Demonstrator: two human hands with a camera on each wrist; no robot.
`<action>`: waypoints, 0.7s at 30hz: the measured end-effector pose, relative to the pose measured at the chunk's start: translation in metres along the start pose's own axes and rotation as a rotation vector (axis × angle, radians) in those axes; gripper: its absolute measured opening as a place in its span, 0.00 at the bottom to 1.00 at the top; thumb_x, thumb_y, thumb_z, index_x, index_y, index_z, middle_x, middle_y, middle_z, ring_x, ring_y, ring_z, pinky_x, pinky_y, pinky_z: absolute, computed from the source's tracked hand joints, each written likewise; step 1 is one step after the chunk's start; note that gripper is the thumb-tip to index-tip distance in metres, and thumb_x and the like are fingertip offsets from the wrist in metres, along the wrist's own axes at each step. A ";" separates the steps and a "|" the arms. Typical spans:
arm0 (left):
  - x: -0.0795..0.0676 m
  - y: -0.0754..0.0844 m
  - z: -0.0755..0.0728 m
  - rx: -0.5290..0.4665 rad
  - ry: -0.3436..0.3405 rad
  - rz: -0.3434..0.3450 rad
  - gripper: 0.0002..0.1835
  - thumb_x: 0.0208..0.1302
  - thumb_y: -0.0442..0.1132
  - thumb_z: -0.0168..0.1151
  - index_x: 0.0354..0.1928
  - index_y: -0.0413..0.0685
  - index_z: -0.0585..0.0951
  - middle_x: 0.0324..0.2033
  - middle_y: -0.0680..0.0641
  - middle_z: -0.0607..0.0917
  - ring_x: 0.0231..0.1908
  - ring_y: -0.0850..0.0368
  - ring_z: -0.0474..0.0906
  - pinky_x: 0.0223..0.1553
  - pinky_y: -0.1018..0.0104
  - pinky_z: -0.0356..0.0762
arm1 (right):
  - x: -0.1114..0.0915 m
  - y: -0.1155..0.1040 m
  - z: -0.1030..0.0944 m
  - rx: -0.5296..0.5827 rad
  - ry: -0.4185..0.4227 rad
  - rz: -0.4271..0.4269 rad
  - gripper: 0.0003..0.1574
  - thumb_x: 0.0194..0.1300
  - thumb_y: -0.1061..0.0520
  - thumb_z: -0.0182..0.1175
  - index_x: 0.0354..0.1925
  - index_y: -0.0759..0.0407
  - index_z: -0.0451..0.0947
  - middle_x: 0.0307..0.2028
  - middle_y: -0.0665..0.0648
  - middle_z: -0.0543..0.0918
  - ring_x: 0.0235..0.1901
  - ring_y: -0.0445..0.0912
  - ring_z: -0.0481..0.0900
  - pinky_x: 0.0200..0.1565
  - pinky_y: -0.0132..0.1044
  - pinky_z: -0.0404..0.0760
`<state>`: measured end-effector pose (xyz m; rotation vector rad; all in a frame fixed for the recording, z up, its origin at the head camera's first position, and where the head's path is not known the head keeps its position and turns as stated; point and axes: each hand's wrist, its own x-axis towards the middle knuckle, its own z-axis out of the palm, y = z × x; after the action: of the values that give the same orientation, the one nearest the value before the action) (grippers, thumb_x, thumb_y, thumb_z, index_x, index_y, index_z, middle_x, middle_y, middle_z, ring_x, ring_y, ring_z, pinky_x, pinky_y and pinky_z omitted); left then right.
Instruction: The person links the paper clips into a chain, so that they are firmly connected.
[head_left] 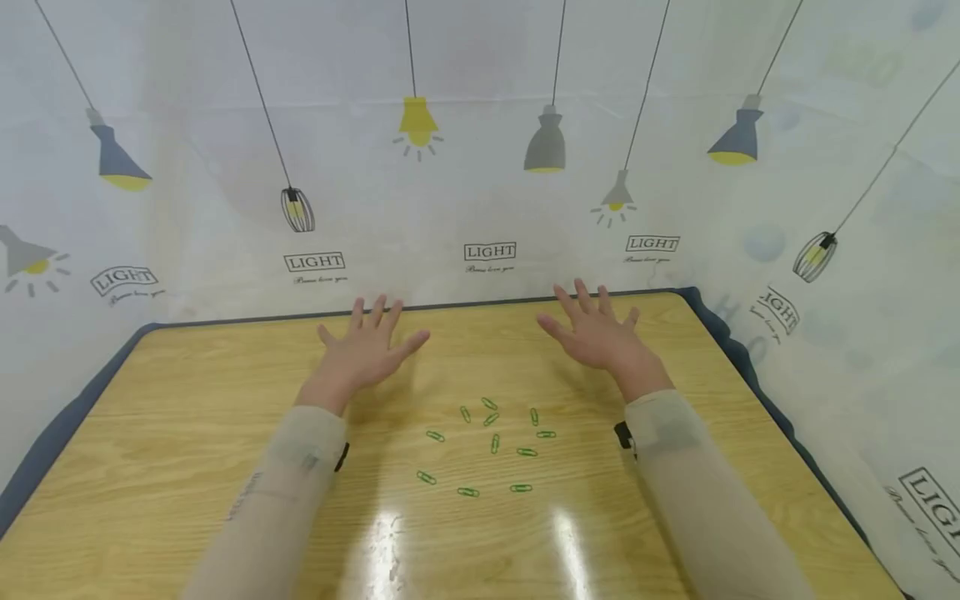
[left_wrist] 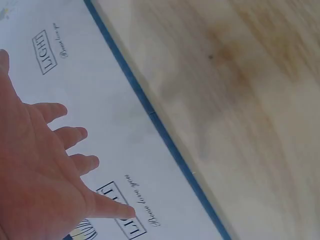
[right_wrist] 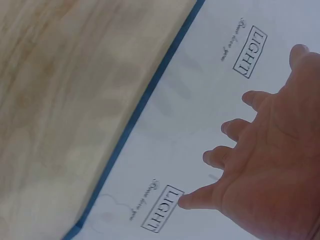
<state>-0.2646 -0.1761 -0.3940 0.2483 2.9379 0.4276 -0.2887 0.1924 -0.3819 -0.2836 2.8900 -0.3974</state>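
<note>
Several green paper clips (head_left: pixel 495 443) lie scattered over the middle of the wooden table (head_left: pixel 202 400), between the two forearms. Beyond them on the left, my left hand (head_left: pixel 365 350) is held over the table's far part with its fingers spread. My right hand (head_left: pixel 596 333) does the same on the right, fingers spread and thumb pointing inward. Both hands hold nothing. In the left wrist view the left palm (left_wrist: pixel 40 175) shows with straight fingers; the right wrist view shows the right palm (right_wrist: pixel 275 165) likewise. Neither wrist view shows the clips.
A white wall covering (head_left: pixel 480 200) with printed lamps and LIGHT labels rises behind the table and along both sides. Dark blue edging (head_left: pixel 742 358) runs where table and covering meet. Two bright reflections lie on the near tabletop.
</note>
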 end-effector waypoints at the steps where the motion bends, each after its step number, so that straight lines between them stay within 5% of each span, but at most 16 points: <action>1: -0.002 0.001 -0.003 -0.002 0.001 0.004 0.55 0.70 0.85 0.26 0.87 0.58 0.38 0.87 0.43 0.35 0.85 0.34 0.24 0.67 0.09 0.21 | 0.000 -0.003 -0.002 -0.001 -0.004 -0.007 0.60 0.72 0.12 0.25 0.87 0.39 0.30 0.87 0.58 0.26 0.84 0.66 0.21 0.72 0.85 0.26; 12: -0.030 0.011 -0.020 -0.080 0.006 0.109 0.51 0.74 0.82 0.26 0.87 0.61 0.39 0.87 0.50 0.35 0.86 0.41 0.25 0.72 0.14 0.24 | -0.030 -0.025 -0.015 -0.017 -0.003 -0.150 0.54 0.76 0.16 0.27 0.87 0.36 0.31 0.87 0.54 0.28 0.86 0.64 0.25 0.72 0.84 0.26; 21: -0.062 0.017 -0.015 0.045 0.036 0.221 0.48 0.77 0.78 0.34 0.87 0.60 0.44 0.88 0.49 0.38 0.87 0.39 0.35 0.75 0.15 0.37 | -0.063 -0.035 -0.011 0.038 0.018 -0.279 0.49 0.82 0.23 0.34 0.87 0.39 0.38 0.88 0.59 0.36 0.85 0.67 0.43 0.75 0.83 0.40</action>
<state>-0.2044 -0.1753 -0.3665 0.5809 2.9684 0.3981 -0.2253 0.1759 -0.3503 -0.6845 2.8619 -0.5014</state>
